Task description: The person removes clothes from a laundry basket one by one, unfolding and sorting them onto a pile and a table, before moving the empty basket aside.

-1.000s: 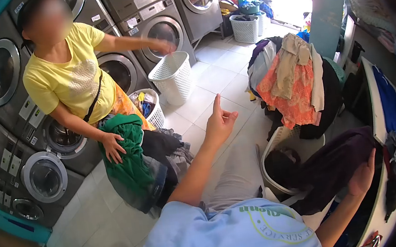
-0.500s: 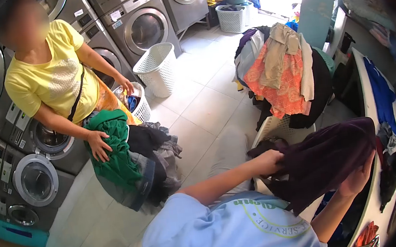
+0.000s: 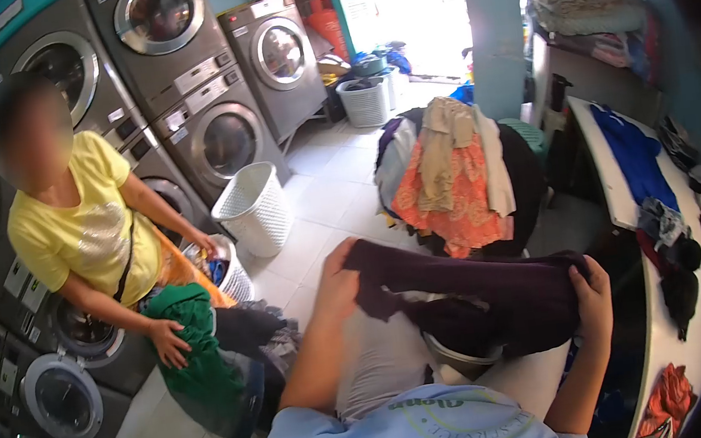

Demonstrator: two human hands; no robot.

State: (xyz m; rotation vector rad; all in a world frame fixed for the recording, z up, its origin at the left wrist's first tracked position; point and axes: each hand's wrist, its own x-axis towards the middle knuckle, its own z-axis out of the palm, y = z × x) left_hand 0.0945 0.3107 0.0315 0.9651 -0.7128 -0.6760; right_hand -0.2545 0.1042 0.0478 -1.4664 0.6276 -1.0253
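A dark purple garment (image 3: 505,288) is stretched sideways in front of my chest; I cannot make out its exact kind. My left hand (image 3: 340,282) is closed on its left end, raised higher than the other. My right hand (image 3: 591,295) grips the right end, thumb over the cloth. Between them the fabric sags and shows a gap. Below and partly behind it is a light basket (image 3: 461,358), mostly hidden. Just beyond hangs a big heap of laundry (image 3: 449,173) with beige and orange patterned pieces on top.
At the left a person in a yellow shirt (image 3: 78,220) rests a hand on a green cloth (image 3: 185,320) over a pile. A white basket (image 3: 255,213) stands on the tiles by stacked machines (image 3: 225,142). A white table (image 3: 627,213) with clothes runs along the right.
My hands have spread apart, the left one moving left and up, so the bunched garment is now stretched wide. My view has tilted up. The other person stays in place.
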